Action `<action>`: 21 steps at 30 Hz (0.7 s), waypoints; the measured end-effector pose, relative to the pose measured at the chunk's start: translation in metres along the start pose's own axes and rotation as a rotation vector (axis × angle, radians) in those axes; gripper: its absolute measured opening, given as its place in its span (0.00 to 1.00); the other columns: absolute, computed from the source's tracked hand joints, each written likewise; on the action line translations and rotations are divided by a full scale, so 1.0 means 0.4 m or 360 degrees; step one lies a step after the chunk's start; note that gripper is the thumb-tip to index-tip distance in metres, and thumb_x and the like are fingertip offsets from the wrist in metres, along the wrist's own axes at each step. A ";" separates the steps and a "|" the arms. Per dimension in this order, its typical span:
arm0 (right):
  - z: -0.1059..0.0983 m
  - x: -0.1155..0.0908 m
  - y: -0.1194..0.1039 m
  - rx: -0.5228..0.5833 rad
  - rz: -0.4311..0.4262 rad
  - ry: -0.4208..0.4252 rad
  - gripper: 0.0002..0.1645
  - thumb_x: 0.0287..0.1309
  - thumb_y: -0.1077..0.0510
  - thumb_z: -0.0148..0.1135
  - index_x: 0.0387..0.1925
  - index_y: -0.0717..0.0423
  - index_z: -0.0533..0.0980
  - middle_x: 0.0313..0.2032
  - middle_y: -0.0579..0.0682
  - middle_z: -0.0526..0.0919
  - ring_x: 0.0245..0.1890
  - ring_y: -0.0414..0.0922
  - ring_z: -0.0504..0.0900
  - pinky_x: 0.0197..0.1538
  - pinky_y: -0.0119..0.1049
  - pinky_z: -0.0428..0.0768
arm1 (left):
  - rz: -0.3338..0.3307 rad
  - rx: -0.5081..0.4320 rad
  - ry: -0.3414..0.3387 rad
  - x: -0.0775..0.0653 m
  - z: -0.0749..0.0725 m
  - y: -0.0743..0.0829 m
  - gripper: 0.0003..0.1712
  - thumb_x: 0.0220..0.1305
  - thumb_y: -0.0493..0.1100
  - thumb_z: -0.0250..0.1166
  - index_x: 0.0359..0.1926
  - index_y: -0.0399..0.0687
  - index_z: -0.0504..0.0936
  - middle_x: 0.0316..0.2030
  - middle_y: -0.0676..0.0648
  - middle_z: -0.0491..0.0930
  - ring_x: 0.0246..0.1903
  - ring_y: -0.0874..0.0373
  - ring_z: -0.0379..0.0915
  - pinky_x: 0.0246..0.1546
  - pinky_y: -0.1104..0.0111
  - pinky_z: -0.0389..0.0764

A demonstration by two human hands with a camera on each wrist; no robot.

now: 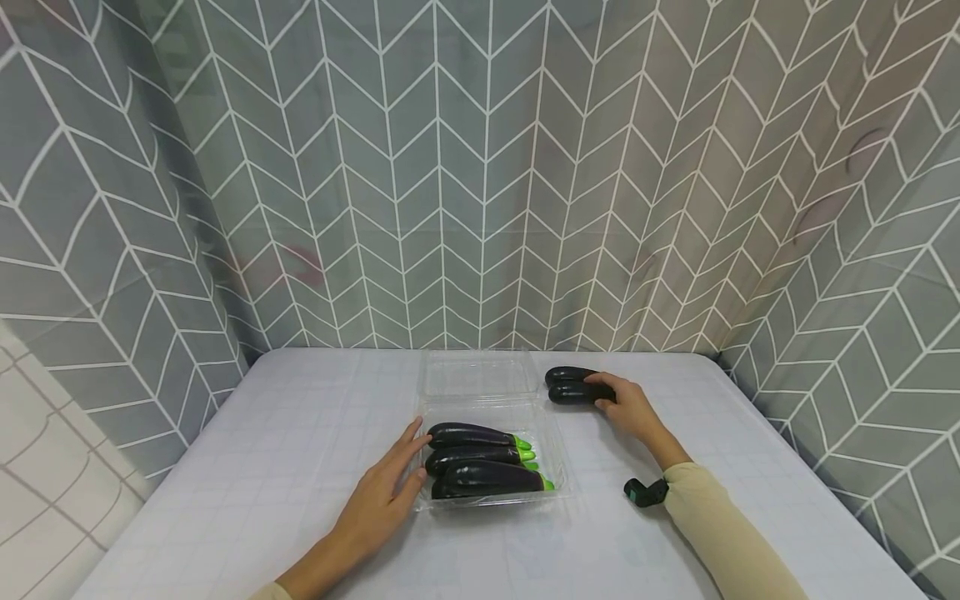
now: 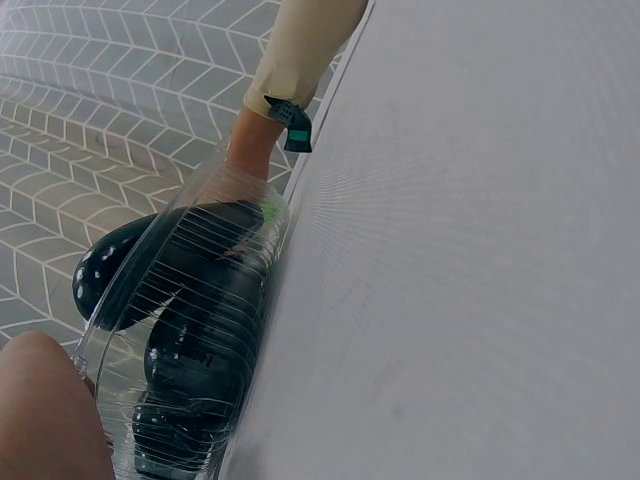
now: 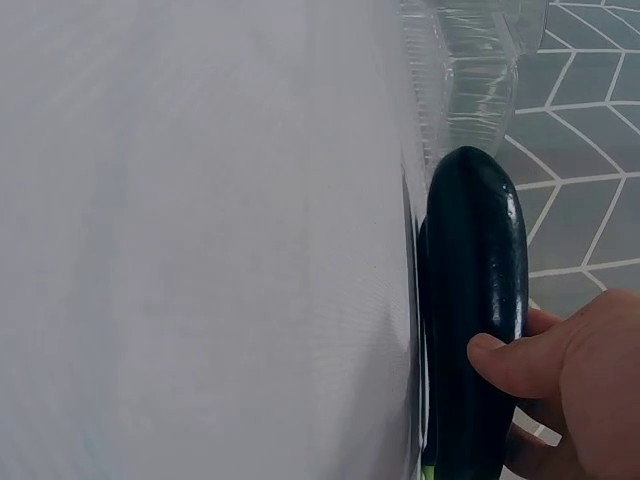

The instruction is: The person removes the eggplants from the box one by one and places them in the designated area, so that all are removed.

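Note:
A clear plastic clamshell box (image 1: 553, 446) lies on the table with its lid (image 1: 480, 377) folded back. Three dark eggplants (image 1: 487, 479) with green stem ends lie side by side in its tray. My left hand (image 1: 381, 498) rests at the tray's left side, fingers extended and fingertips at the rim. To the right of the box, my right hand (image 1: 632, 410) grips an eggplant (image 3: 470, 250) near its stem end, thumb on one side. Another eggplant (image 1: 566, 373) lies just behind that one, partly hidden by the fingers.
A white cloth (image 1: 300, 433) covers the table. Patterned grey curtains (image 1: 480, 183) hang along its back and sides. A small black device (image 1: 645, 492) is strapped at my right wrist, beside the beige sleeve (image 1: 720, 525).

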State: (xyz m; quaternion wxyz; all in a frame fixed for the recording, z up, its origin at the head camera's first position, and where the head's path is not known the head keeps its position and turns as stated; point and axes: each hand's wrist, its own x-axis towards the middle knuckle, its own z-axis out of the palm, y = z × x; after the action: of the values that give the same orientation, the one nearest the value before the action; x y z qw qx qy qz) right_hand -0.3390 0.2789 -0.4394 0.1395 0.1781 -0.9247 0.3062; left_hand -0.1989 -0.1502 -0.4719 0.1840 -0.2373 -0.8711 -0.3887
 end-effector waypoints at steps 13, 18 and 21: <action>0.008 -0.005 0.002 -0.0012 0.0045 -0.0045 0.24 0.58 0.75 0.66 0.57 0.64 0.80 0.60 0.69 0.79 0.65 0.72 0.71 0.67 0.69 0.66 | -0.0009 0.0003 -0.0004 0.000 0.000 0.002 0.27 0.75 0.40 0.61 0.73 0.44 0.73 0.79 0.52 0.57 0.74 0.54 0.57 0.70 0.50 0.65; 0.006 -0.006 0.002 0.0003 0.0045 -0.0035 0.24 0.58 0.76 0.65 0.57 0.65 0.80 0.60 0.69 0.79 0.65 0.72 0.71 0.67 0.69 0.66 | 0.0001 0.0005 0.0002 0.000 0.002 0.000 0.27 0.75 0.40 0.61 0.73 0.44 0.73 0.79 0.48 0.58 0.74 0.55 0.57 0.69 0.49 0.65; 0.006 -0.005 0.002 -0.0002 0.0040 -0.0035 0.25 0.57 0.76 0.66 0.57 0.65 0.80 0.60 0.69 0.79 0.65 0.72 0.71 0.66 0.69 0.66 | 0.0004 0.0009 0.0005 0.001 0.002 0.000 0.27 0.75 0.40 0.61 0.73 0.44 0.73 0.79 0.49 0.58 0.74 0.55 0.58 0.69 0.50 0.65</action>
State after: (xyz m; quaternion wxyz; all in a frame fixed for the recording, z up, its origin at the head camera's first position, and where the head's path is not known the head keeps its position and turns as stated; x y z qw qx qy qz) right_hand -0.3378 0.2785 -0.4424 0.1257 0.1697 -0.9285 0.3053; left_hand -0.1993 -0.1497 -0.4723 0.1864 -0.2373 -0.8716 -0.3863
